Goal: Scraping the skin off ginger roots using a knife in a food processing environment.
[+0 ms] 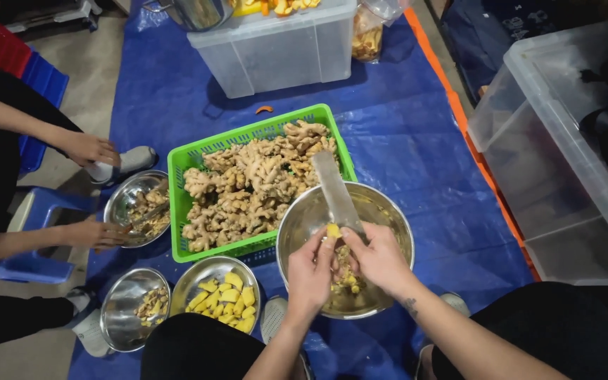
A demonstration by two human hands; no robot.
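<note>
Head view shows the peeling step: the left hand (311, 271) pinches a small ginger piece (333, 230) with closed fingers over the big steel bowl (388, 211), the right hand (378, 257) grips a knife (336, 193), and the next scrape needs care near fingertips.

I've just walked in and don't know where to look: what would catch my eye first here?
Probably the bright green basket heaped with knobbly ginger roots, in the middle of the blue tarp. Just in front of it, the left hand holds a small yellow peeled piece while the right hand works a knife against it, over a big steel bowl. At bottom left, a smaller bowl holds peeled yellow chunks.
</note>
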